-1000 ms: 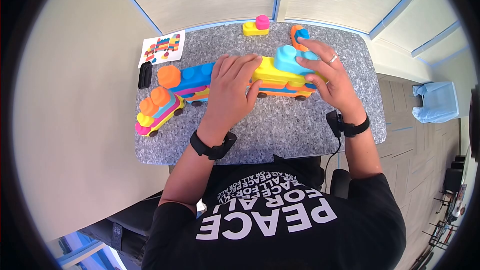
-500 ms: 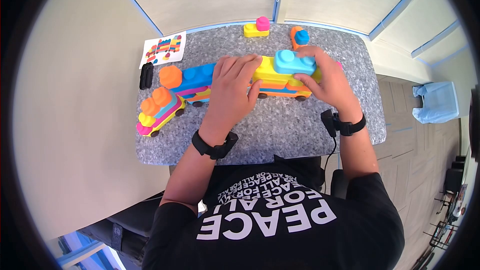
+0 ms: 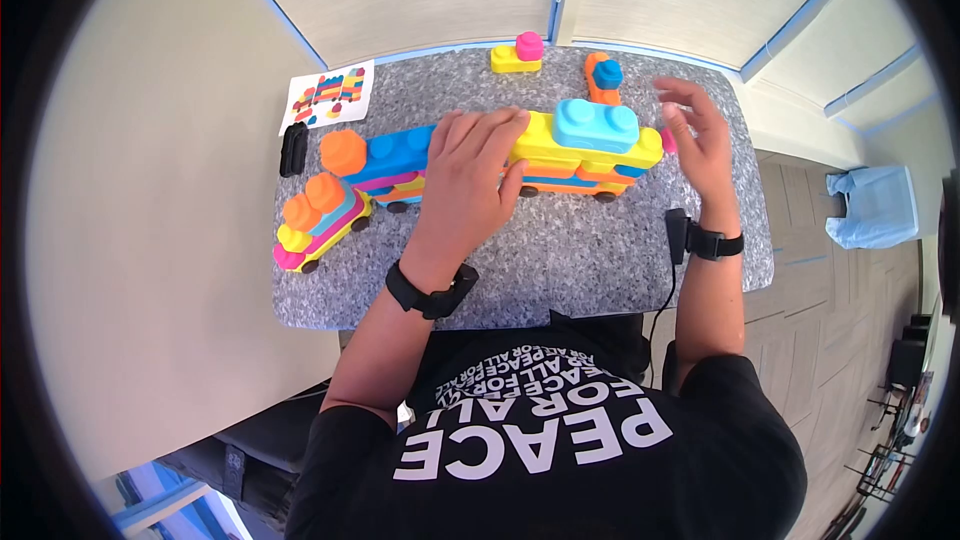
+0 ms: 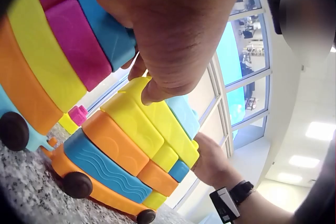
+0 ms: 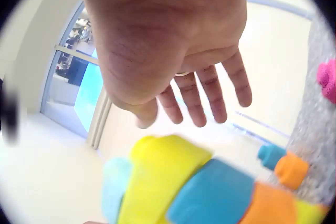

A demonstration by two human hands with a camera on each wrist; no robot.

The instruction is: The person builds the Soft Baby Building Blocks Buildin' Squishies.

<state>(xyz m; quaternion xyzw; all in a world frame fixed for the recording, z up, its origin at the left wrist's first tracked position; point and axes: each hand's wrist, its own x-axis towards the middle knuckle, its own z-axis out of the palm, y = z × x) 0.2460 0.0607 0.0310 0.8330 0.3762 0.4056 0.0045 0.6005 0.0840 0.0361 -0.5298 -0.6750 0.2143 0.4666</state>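
A multicolored block car (image 3: 575,177) stands on wheels, with a long yellow block (image 3: 540,145) on top and a light blue block (image 3: 595,127) above that. My left hand (image 3: 465,180) lies over the car's left end, fingers across the top and thumb on the near side; the left wrist view shows the thumb against the yellow block (image 4: 164,121). Its palm hides the join with the blue-topped car (image 3: 395,155). To the right of the yellow block, my right hand (image 3: 700,145) is off the blocks, fingers extended and holding nothing, as the palm (image 5: 173,40) also shows.
A small car with orange blocks (image 3: 325,210) stands at left, near a black object (image 3: 293,149) and a picture sheet (image 3: 330,95). Behind are a yellow block (image 3: 515,65) with a pink one, and an orange piece (image 3: 603,90) with a blue block. A pink block (image 3: 669,141) sits beside the right hand.
My right hand has let go of the light blue block and moved right, away from the car. My left hand has stayed nearly still on the car.
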